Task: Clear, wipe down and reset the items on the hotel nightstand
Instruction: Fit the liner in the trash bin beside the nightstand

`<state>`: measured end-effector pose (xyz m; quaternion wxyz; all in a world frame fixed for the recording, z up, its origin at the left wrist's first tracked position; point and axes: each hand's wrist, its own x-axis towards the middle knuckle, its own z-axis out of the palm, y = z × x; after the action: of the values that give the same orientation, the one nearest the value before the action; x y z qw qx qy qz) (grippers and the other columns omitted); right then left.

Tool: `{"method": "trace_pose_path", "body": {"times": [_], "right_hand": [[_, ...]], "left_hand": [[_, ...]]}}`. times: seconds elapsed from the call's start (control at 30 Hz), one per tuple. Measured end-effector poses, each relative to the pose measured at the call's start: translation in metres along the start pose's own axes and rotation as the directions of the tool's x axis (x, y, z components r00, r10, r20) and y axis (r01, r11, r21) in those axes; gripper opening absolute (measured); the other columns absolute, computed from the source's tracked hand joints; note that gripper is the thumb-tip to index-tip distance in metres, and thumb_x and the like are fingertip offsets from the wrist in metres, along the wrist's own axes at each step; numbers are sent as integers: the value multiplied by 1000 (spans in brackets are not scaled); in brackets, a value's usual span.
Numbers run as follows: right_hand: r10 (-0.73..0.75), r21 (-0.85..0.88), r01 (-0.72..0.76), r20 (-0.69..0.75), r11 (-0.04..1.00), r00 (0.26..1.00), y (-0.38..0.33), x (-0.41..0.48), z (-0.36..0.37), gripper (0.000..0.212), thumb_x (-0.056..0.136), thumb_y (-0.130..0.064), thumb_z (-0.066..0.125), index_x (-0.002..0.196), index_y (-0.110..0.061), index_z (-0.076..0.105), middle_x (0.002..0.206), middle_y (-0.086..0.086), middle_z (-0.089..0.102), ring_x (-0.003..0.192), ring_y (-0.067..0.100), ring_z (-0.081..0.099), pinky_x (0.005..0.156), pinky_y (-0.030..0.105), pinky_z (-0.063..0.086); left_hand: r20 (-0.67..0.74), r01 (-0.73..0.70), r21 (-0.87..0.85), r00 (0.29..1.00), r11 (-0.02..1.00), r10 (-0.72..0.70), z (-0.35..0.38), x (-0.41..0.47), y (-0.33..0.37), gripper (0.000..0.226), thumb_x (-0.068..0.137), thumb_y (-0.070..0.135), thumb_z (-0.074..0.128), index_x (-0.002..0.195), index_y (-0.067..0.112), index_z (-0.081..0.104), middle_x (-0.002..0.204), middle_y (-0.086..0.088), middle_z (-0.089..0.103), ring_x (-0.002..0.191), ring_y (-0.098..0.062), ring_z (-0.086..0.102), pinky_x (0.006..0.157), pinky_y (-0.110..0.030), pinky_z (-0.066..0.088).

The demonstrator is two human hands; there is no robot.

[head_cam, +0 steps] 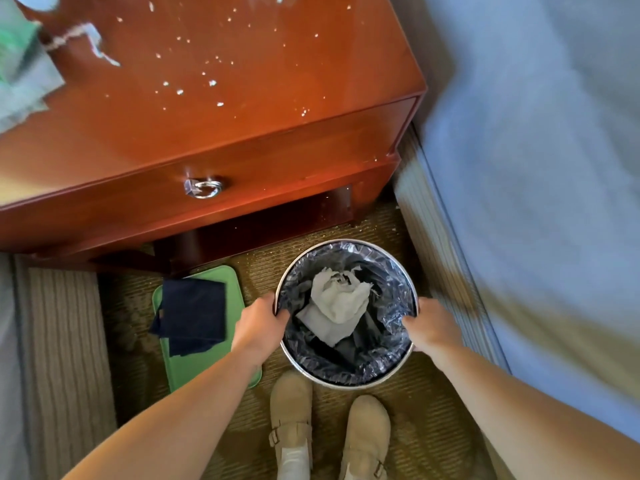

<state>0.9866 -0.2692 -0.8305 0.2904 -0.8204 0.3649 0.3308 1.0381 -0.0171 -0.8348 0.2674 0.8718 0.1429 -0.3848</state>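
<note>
A round metal waste bin (pixel 346 384) with a clear plastic liner stands on the carpet in front of the nightstand. Crumpled white paper (pixel 341 303) lies inside it. My left hand (pixel 261 323) grips the bin's left rim, and my right hand (pixel 427 323) grips its right rim. The glossy red-brown nightstand (pixel 214 109) fills the upper left. Its top is strewn with several white crumbs (pixel 180 91) and a torn paper scrap (pixel 85 38). A green and grey cloth (pixel 24 74) lies at its left edge.
A green tray (pixel 204 367) carrying a folded dark cloth (pixel 192 315) lies on the carpet left of the bin. The bed with a pale blue sheet (pixel 540 168) runs along the right. My two beige shoes (pixel 291 410) stand just below the bin. A ring pull (pixel 206 188) marks the drawer.
</note>
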Motion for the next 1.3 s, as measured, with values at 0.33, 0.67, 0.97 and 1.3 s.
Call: {"method": "trace_pose_path", "body": {"times": [0.33, 0.67, 0.97, 1.3], "right_hand": [[-11, -132, 2, -66, 991, 998, -29, 39, -37, 10, 95, -8, 52, 88, -15, 49, 85, 8, 61, 76, 32, 67, 75, 41, 57], [-44, -90, 44, 4, 995, 999, -51, 3, -55, 58, 92, -22, 65, 135, 1, 35, 97, 12, 57, 77, 25, 55, 58, 28, 40], [-523, -246, 537, 125, 807, 843, -138, -90, -102, 33, 99, -20, 46, 132, -26, 48, 113, -6, 68, 97, 17, 66, 80, 36, 54], [-733, -122, 733, 54, 670, 678, -281, -169, -125, 26, 97, -14, 48, 118, -22, 61, 107, -6, 69, 102, 13, 61, 86, 24, 45]], "left_hand": [[74, -9, -197, 997, 980, 24, 0, 50, 29, 9, 92, 26, 54, 97, 23, 61, 92, -9, 70, 83, -32, 69, 83, -47, 57], [149, -38, -128, 987, 991, 57, -22, 18, 42, 58, 95, 34, 58, 147, 21, 35, 121, -7, 65, 106, -30, 64, 86, -35, 54], [118, -300, -39, 946, 953, 302, -114, -78, 71, 53, 100, 32, 52, 148, 20, 34, 146, -1, 48, 128, -18, 51, 105, -32, 42], [-410, -376, -226, 873, 899, 262, -259, -128, 51, 25, 98, 15, 49, 120, 27, 55, 105, 12, 61, 99, -6, 59, 84, -22, 46]]}}
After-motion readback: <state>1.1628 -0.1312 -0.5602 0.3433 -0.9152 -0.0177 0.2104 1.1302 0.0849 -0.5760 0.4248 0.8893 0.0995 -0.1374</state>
